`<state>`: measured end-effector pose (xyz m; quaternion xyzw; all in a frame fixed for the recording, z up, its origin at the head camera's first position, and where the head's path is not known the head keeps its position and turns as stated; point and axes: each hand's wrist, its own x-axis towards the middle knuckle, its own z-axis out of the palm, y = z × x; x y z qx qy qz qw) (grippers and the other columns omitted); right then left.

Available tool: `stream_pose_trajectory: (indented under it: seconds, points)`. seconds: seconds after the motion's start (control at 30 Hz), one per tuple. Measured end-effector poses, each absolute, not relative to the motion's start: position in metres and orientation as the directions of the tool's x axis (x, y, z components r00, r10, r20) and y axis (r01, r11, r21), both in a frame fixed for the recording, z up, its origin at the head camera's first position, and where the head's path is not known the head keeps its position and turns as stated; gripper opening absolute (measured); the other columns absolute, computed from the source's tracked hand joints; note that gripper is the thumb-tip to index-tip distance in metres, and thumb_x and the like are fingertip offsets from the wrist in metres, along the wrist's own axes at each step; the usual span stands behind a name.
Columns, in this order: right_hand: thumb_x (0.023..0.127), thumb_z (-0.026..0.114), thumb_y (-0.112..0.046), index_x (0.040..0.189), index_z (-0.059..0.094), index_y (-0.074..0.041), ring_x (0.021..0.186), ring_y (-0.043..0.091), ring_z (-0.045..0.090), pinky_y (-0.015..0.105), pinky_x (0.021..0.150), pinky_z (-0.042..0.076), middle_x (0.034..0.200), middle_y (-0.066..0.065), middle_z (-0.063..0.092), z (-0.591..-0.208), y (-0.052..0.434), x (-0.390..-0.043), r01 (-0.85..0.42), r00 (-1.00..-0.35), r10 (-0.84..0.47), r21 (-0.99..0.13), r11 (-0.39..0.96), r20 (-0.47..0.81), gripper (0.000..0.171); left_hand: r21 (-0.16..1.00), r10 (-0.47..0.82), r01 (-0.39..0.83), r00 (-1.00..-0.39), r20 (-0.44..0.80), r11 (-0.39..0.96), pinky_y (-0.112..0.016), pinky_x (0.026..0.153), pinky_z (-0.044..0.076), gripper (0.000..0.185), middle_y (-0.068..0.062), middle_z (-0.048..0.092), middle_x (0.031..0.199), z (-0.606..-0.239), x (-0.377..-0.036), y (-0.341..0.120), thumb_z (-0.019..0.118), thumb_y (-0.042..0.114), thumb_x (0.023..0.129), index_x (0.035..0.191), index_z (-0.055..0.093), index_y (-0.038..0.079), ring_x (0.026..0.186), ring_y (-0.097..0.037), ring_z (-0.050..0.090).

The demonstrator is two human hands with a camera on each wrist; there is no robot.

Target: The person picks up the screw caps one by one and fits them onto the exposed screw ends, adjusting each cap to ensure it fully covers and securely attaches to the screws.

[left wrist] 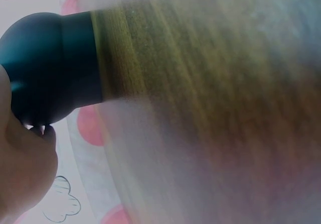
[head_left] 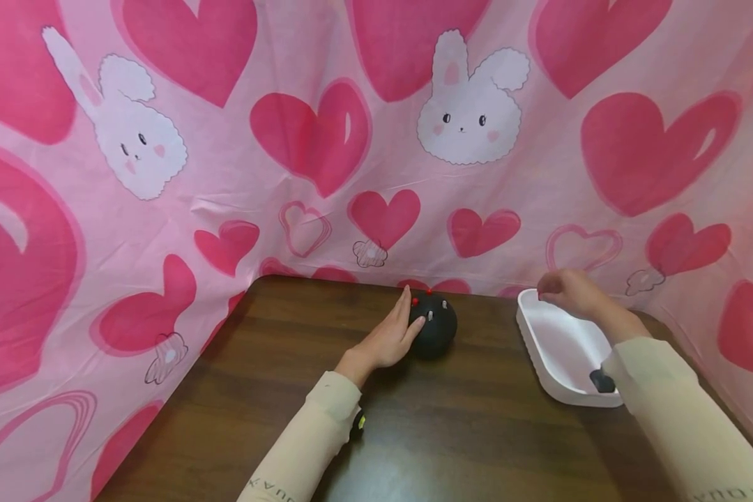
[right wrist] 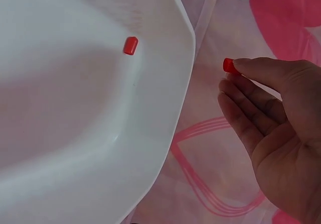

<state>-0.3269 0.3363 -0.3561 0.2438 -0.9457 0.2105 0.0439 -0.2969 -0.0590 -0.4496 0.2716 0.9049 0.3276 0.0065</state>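
A black ball-shaped piece (head_left: 436, 338) stands on the table, with small red bits and silvery studs on its upper part. My left hand (head_left: 384, 339) rests against its left side with straight fingers, the thumb across the front. In the left wrist view the black piece (left wrist: 47, 66) shows a rounded head and a short cylindrical base. Between thumb and fingertips my right hand (right wrist: 281, 118) pinches a small red cap (right wrist: 229, 65), by the far rim of the white tray (head_left: 542, 362). Another red cap (right wrist: 131, 45) lies inside the tray.
A dark object (head_left: 601, 381) sits in the near end of the tray, partly hidden by the right sleeve. The brown wooden table (head_left: 464, 432) meets a pink heart-patterned cloth (head_left: 326, 230) at its back and sides.
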Motion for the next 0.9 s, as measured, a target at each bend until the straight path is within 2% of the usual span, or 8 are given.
stream_pose_trajectory:
  seconds: [0.37,0.57,0.77,0.9]
  points:
    - [0.089,0.072,0.003,0.100,0.073,0.004,0.084,0.030,0.071,0.051,0.079,0.060,0.091,0.011,0.074,-0.353,0.335,-0.320,-0.503,-0.864,-0.448,-0.380,0.777,0.228,0.011,0.602,0.495,0.480,-0.854,0.156,0.638,-0.040,0.126,0.014,0.081,-0.004,-0.005,0.173,-0.451,-0.298,-0.058,0.033,0.053,0.108,0.164,-0.011,0.014,0.158,-0.019,0.005]
    - [0.089,0.073,0.003,0.099,0.074,0.003,0.083,0.029,0.072,0.043,0.076,0.061,0.090,0.011,0.075,-0.352,0.334,-0.320,-0.527,-0.849,-0.459,-0.353,0.773,0.263,0.010,0.594,0.493,0.485,-0.854,0.165,0.642,-0.040,0.126,0.013,0.079,-0.005,-0.005,0.173,-0.451,-0.299,-0.057,0.033,0.051,0.109,0.164,-0.009,0.012,0.158,-0.019,0.004]
    - [0.090,0.075,0.000,0.103,0.074,0.003,0.088,0.033,0.072,0.052,0.081,0.060,0.095,0.014,0.075,-0.347,0.328,-0.320,-0.525,-0.850,-0.453,-0.356,0.773,0.269,0.014,0.586,0.496,0.490,-0.852,0.166,0.646,-0.039,0.126,0.013,0.079,-0.007,-0.005,0.173,-0.450,-0.301,-0.057,0.032,0.050,0.110,0.164,-0.009,0.011,0.158,-0.019,0.004]
    - [0.090,0.075,-0.001,0.103,0.075,0.001,0.088,0.032,0.072,0.052,0.081,0.060,0.095,0.013,0.075,-0.344,0.323,-0.319,-0.535,-0.843,-0.459,-0.345,0.771,0.282,0.013,0.584,0.496,0.494,-0.851,0.173,0.644,-0.041,0.126,0.014,0.079,-0.007,-0.005,0.173,-0.449,-0.300,-0.056,0.031,0.050,0.110,0.164,-0.009,0.010,0.158,-0.020,0.004]
